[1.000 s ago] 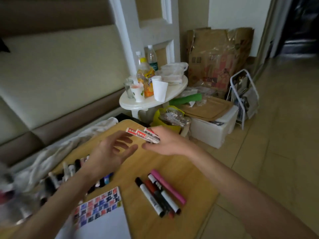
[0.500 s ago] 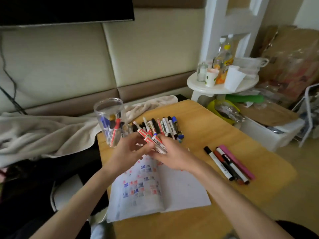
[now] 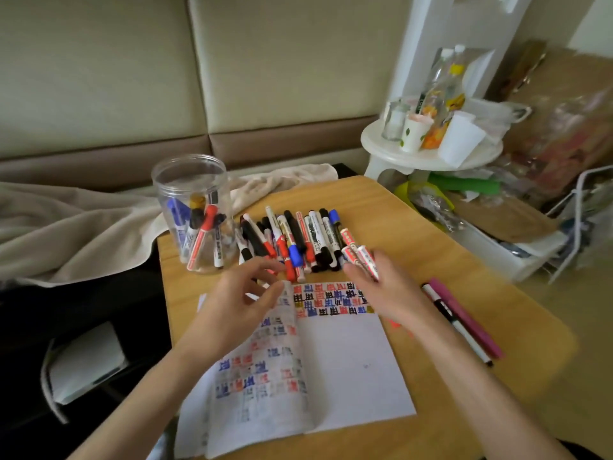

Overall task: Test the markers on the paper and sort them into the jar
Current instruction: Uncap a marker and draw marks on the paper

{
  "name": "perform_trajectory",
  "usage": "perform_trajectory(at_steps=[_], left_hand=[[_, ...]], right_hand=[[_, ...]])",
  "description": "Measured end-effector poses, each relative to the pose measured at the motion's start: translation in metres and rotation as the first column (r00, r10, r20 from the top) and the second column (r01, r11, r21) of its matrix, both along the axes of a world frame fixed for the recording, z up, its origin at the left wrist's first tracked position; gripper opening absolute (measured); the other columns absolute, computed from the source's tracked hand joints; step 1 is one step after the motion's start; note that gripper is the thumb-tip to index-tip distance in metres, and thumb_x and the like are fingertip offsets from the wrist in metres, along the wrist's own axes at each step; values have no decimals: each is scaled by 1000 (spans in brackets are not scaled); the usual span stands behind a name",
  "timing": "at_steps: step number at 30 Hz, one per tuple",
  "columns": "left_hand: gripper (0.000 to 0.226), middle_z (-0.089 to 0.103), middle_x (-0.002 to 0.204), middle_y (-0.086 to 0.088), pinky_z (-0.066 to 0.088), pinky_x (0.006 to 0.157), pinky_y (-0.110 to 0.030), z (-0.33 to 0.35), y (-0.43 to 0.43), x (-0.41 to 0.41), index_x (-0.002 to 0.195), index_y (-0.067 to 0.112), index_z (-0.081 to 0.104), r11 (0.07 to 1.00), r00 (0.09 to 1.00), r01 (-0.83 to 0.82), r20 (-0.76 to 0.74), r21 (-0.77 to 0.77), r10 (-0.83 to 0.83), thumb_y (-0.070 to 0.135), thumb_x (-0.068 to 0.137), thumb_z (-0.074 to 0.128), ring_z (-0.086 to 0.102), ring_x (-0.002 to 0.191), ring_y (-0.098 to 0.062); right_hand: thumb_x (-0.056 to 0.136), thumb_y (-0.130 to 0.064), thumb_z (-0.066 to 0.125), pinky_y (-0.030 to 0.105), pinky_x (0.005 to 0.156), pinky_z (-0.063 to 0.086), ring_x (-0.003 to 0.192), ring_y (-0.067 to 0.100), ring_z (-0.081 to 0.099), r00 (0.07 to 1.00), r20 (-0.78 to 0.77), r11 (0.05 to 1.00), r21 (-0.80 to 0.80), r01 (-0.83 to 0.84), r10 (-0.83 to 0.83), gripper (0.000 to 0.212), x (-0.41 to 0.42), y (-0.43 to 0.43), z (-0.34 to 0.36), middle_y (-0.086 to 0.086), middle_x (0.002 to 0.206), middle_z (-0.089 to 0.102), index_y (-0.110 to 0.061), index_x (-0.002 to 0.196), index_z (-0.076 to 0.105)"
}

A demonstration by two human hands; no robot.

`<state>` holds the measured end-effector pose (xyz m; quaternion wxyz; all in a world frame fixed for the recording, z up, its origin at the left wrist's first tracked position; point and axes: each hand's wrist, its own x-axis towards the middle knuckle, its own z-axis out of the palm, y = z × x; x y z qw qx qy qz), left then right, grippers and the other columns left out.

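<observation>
My right hand [image 3: 389, 290] grips a few red-and-white markers [image 3: 360, 257] at the right end of the marker pile [image 3: 295, 240] on the wooden table [image 3: 414, 227]. My left hand [image 3: 242, 300] hovers with spread, relaxed fingers over the top left corner of the paper [image 3: 345, 360], holding nothing. The paper carries rows of red, blue and black test marks. A clear plastic jar [image 3: 194, 210] with several markers inside stands at the table's far left corner.
A pink marker [image 3: 464, 317] and a black-and-white marker [image 3: 454, 323] lie to the right of the paper. A beige cloth [image 3: 66, 227] drapes left of the jar. A white round side table [image 3: 428, 151] with cups and bottles stands behind, with boxes to its right.
The view swung left, bringing jar and pile into sight. My right hand carried the red-and-white markers down to the pile's right end; my left hand let go and moved over the paper.
</observation>
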<state>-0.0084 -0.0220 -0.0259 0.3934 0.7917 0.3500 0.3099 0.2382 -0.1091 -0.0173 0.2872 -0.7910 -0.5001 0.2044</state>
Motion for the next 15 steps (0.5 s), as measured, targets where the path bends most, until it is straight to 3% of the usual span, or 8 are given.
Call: perform_trajectory(at_steps=[2, 4, 7, 11, 13, 15], left_hand=[[23, 71, 99, 11, 60, 75, -28, 0, 1, 4, 117, 32, 66, 1000, 1000, 15, 9, 0, -15, 21, 97, 67, 71, 85, -8], [23, 71, 98, 12, 60, 76, -29, 1, 2, 9, 118, 31, 66, 999, 999, 32, 19, 5, -32, 21, 98, 67, 71, 85, -8], [22, 70, 97, 13, 59, 76, -27, 1, 5, 14, 118, 32, 66, 999, 999, 38, 10, 35, -39, 23, 99, 65, 70, 86, -6], [22, 70, 99, 15, 59, 77, -27, -1, 15, 19, 120, 31, 66, 998, 1000, 5, -24, 67, -4, 24, 99, 64, 69, 87, -3], [23, 70, 100, 16, 59, 78, -26, -1, 20, 21, 122, 29, 66, 997, 1000, -11, -28, 71, 13, 25, 99, 63, 69, 87, -1], [24, 70, 102, 17, 60, 79, -23, -2, 23, 22, 124, 29, 65, 997, 999, -16, -43, 72, 19, 26, 100, 63, 68, 89, 2]], right_hand=[[104, -51, 54, 31, 50, 38, 62, 18, 56, 992, -58, 994, 19, 111, -109, 34, 20, 10, 1, 4, 78, 59, -17, 109, 56], [103, -48, 57, 33, 54, 46, 65, 21, 59, 976, -92, 980, 8, 198, -197, 34, 39, 27, 4, 5, 81, 61, -16, 111, 57], [103, -46, 59, 30, 53, 45, 65, 20, 59, 973, 2, 969, -96, 229, -230, 34, 59, 59, 5, 5, 84, 62, -14, 113, 58], [103, -42, 62, 29, 49, 39, 61, 18, 56, 972, 69, 957, -174, 231, -223, 28, 65, 93, -1, 3, 78, 59, -19, 90, 54], [101, -43, 64, 31, 55, 47, 69, 23, 63, 969, 94, 957, -162, 240, -228, 28, 66, 103, -2, 5, 85, 64, -18, 91, 56], [98, -44, 67, 35, 69, 51, 88, 29, 68, 966, 136, 960, -146, 241, -221, 31, 68, 109, -7, 9, 101, 70, -14, 108, 64]])
